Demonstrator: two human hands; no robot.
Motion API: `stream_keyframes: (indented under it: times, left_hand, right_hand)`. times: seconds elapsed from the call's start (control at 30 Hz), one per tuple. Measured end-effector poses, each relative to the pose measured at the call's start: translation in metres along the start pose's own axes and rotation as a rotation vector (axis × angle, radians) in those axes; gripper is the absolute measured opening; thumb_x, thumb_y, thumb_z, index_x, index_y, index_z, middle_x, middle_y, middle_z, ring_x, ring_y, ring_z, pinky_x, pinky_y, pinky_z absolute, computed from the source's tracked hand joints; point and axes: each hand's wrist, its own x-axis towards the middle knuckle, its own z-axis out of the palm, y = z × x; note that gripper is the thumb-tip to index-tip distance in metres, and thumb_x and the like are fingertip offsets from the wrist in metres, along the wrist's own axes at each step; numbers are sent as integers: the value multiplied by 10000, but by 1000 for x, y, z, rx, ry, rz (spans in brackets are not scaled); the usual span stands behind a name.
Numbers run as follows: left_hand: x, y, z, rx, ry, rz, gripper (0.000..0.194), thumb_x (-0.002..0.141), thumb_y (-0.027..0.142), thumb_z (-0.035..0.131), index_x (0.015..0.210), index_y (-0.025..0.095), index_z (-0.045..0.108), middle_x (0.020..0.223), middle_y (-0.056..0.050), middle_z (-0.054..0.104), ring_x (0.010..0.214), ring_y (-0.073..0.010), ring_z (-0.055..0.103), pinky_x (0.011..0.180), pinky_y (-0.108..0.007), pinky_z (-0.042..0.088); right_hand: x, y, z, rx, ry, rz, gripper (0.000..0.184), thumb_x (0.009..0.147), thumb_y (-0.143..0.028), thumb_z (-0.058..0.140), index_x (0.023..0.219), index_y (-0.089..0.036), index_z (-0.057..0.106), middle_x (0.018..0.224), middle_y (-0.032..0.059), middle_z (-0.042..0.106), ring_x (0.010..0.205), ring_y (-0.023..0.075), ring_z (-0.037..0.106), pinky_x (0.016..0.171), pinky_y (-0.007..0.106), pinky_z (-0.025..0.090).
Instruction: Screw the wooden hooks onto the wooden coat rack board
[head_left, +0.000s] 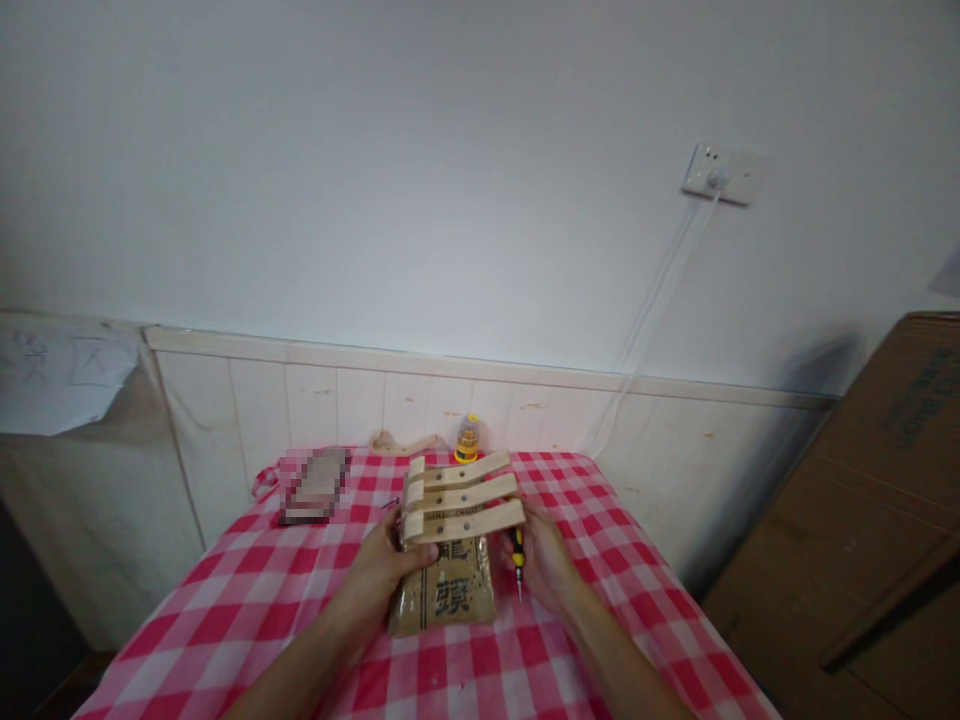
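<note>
Yellow-black screwdriver (518,555), tip downward in view

The head camera looks forward and down over the tablecloth (225,590); the wall (420,190) seems near.

The brown packet (444,615) bears a black "頭".

Left hand (385,562) and right hand (547,552) curled, forearms (319,645) converging.
</note>
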Motion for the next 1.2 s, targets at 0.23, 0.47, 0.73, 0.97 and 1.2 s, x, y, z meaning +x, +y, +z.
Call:
stream_keyframes:
  times: [0.23, 0.47, 0.73, 0.97, 1.2]
  left_hand:
    - [-2, 4, 0, 129, 36, 7, 904, 488, 275, 1009, 1291, 180, 605, 1132, -152, 791, 971, -342, 776, 826, -416, 626]
    - [-2, 4, 2, 126, 21, 31, 836, 530, 247, 982, 1271, 173, 602, 1136, -147, 789, 963, -340, 776, 828, -434, 636]
    - [-1, 2, -1, 137, -2, 72, 767, 547, 193, 967, 1230, 178, 617, 1178, -138, 782, 1054, -341, 758, 900, -430, 621]
    - [-1, 6, 4, 190, 53, 80, 774, 502, 167, 959, 1203, 173, 630, 1139, -141, 790, 1015, -338, 761, 890, -436, 617]
    - [-2, 4, 2, 214, 27, 106, 743, 546, 198, 950, 1225, 177, 649, 1165, -136, 784, 1028, -338, 758, 885, -420, 617]
  right_hand:
    - [8, -61, -26, -72, 297, -320, 428, 688, -504, 879, 911, -221, 647, 924, 49, 762, 798, 212, 704, 679, 317, 559]
    - [-32, -91, 12, -661, 358, -796, 347, 911, -528, 676, 1007, -207, 763, 957, 45, 675, 909, 209, 630, 808, 336, 519]
    - [-49, -75, 40, -575, 173, -703, 316, 888, -424, 750, 1133, -225, 724, 1001, 56, 738, 922, 225, 704, 859, 374, 582]
    - [-45, -57, 24, -590, 213, -743, 334, 922, -362, 709, 1230, -249, 648, 1060, 72, 761, 956, 241, 750, 868, 399, 618]
    - [-58, -49, 20, -854, 267, -784, 278, 895, -385, 737, 1134, -242, 742, 1023, 78, 795, 891, 258, 758, 816, 395, 628]
